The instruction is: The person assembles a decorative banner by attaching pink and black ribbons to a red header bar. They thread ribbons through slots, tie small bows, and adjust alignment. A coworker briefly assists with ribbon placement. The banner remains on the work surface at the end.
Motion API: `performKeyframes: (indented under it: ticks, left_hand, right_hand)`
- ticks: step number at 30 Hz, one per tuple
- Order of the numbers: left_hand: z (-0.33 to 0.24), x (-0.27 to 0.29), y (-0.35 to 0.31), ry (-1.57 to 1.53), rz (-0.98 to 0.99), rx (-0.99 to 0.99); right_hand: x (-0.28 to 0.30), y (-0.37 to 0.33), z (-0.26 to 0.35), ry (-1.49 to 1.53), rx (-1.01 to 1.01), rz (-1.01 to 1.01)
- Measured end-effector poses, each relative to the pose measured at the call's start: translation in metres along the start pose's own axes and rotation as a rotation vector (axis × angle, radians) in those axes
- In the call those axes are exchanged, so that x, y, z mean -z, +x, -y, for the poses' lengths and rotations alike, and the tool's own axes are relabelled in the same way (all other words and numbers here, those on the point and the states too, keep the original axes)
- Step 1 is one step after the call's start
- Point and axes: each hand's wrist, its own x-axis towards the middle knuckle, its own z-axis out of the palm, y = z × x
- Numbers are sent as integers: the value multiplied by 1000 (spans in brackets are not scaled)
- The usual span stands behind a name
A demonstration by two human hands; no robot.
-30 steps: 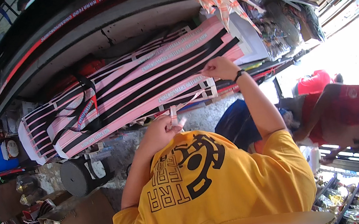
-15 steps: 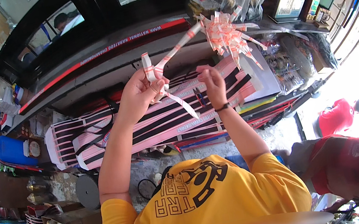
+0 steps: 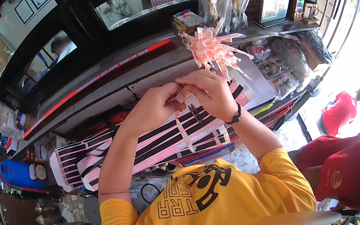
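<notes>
Standing near, I see both bare hands drawn together at chest height, fingertips meeting. The left hand (image 3: 153, 110) is pinched on a white-and-orange striped ribbon (image 3: 181, 96), and the right hand (image 3: 211, 95) is bent over the same spot, thumb and fingers closed on it too, though its exact grip is partly hidden. The ribbon sits between the two, and one loose tail (image 3: 183, 133) dangles below.

That pinch is small, so I judge the ribbon could slip or crease if one hand tugs harder than the other. The tail could also snag on the small tool (image 3: 195, 113) with blue and red handles lying just beneath the right hand, or knock it askew.

Under the hands lie pink sheets with black bands (image 3: 162, 147); a low, sweeping wrist might shove them out of line. Just beyond, a fluffy bow (image 3: 210, 45) of similar ribbon spreads its loops over the edge of the dark table (image 3: 281, 28). I cannot tell whether it joins the piece being held; if it does, a sharp pull might drag it down.

Farther along that table rests a long red strip (image 3: 97, 77). Off to the right, a co-worker in a red shirt (image 3: 356, 170) is close enough that a bumped elbow might jolt the pinch.
</notes>
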Motion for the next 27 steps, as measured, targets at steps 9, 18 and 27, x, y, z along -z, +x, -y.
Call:
performKeyframes:
  ticks: [9, 18, 27]
  left_hand:
    - [28, -20, 13, -234, -284, -90]
    - [50, -31, 12, -251, -410, -173]
    - [80, -75, 36, -1069, -684, -275]
  right_hand:
    - [-11, -29, -25, 64, -240, -101]
    - [-38, -55, -40, 156, -307, -195]
    - [-44, -43, -21, -82, -13, -399]
